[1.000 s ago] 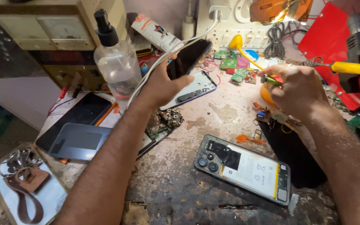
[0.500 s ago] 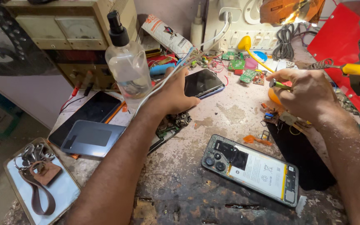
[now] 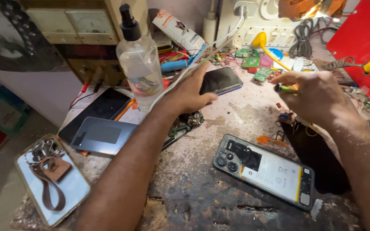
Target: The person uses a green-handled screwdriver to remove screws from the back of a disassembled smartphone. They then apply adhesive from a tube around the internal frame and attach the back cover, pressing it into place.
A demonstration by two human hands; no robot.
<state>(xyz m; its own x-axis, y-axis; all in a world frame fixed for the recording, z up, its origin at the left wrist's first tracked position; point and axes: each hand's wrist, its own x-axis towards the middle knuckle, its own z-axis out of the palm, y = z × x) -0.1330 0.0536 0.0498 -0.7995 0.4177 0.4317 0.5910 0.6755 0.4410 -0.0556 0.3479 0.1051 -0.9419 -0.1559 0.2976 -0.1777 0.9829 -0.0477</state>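
1. Head camera view, looking down at a worn, stained tabletop (image 3: 219, 188) crowded with phone parts and tools.
2. The left hand (image 3: 189, 92) reaches forward from the lower left, palm down. Its fingers rest on the near end of a dark phone (image 3: 221, 79) that lies flat on the tabletop, screen up. The fingers are loosely curved over the phone's edge, neither spread wide nor balled up.
3. The right hand (image 3: 315, 96) comes in from the right, knuckles up, fingers curled together. It pinches a small dark-tipped tool with a yellow and green body (image 3: 285, 88) at its fingertips, well apart from the dark phone.
4. Just left of the left hand stands a clear spray bottle (image 3: 140, 64) with a black nozzle, upright.
5. Nearer the camera lies an opened phone (image 3: 264, 169), its back cover off, with camera lenses and a white battery showing.
6. On the left lie a black phone (image 3: 103, 107) and a grey glass panel (image 3: 101, 137), partly overlapping.
7. At the lower left corner, a pale phone case (image 3: 71, 192) carries a bunch of keys on a brown strap (image 3: 48, 169).
8. Small green circuit boards (image 3: 253, 64) lie scattered behind the dark phone, near a white power strip (image 3: 258, 19).
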